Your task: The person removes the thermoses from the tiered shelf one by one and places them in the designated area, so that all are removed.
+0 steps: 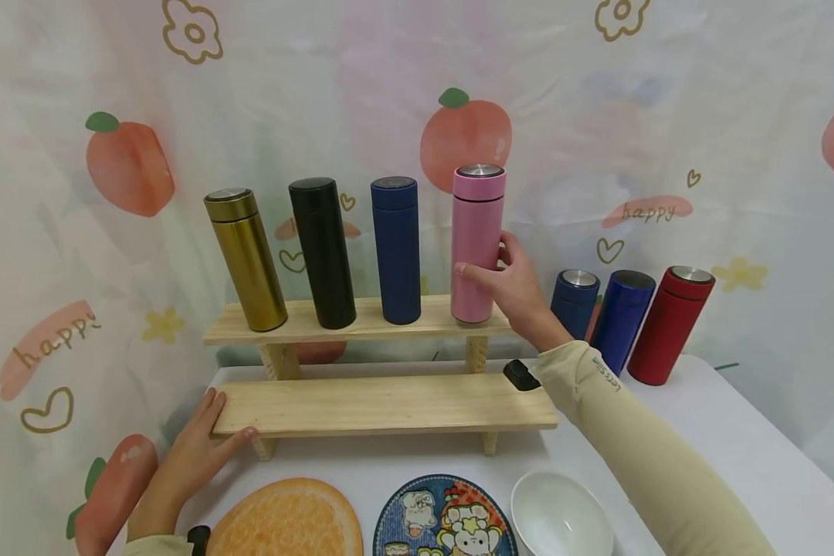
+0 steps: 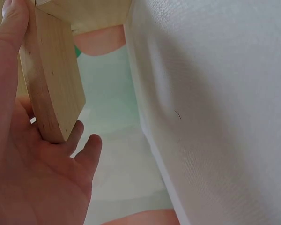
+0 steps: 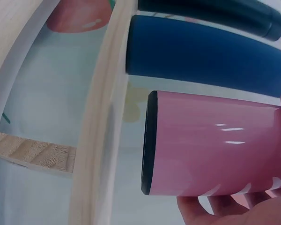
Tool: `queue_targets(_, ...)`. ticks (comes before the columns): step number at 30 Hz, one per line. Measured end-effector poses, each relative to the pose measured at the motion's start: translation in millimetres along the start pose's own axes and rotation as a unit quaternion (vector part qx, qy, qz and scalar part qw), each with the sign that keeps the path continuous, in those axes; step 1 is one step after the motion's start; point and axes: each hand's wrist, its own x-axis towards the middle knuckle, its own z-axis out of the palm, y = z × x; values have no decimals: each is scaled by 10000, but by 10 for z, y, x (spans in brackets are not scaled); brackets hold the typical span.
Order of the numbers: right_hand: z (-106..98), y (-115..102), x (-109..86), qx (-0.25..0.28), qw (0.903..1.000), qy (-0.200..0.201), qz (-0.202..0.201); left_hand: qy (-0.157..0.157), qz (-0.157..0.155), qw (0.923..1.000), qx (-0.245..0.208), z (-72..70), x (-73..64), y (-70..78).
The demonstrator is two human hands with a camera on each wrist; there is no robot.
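My right hand (image 1: 521, 289) grips a pink thermos flask (image 1: 477, 247) around its lower half. The flask is upright at the right end of the upper tier of a wooden two-tier shelf (image 1: 389, 405). In the right wrist view, a small gap shows between the base of the pink flask (image 3: 215, 145) and the board (image 3: 100, 112). My left hand (image 1: 188, 452) holds the left end of the lower board, thumb at its front edge and fingers on the far side. On the upper tier stand a gold flask (image 1: 246, 259), a black flask (image 1: 323, 255) and a blue flask (image 1: 396, 251).
Right of the shelf stand a dark blue flask (image 1: 574, 303), a brighter blue flask (image 1: 622, 316) and a red flask (image 1: 670, 324) on the white table (image 1: 730, 432). In front lie an orange round mat (image 1: 292, 517), a cartoon-patterned round mat (image 1: 445, 517) and a white bowl (image 1: 563, 513). A printed curtain (image 1: 389, 69) hangs behind.
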Motion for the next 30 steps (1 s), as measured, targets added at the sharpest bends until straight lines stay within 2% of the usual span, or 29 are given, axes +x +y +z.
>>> queue_targets(12,-172,-114,-284,-24,9992,365,-127,-6,27,10000,-45,21,-18,-15)
queue_targets(20,-382,-40,-449,-169,9972,689,-243,-14,49,10000,45,-12,17,-22)
queue_targets(30,-629,14,-613,-487,9937,1007,-93,-91,-56,9999,52,-7,-10,-10)
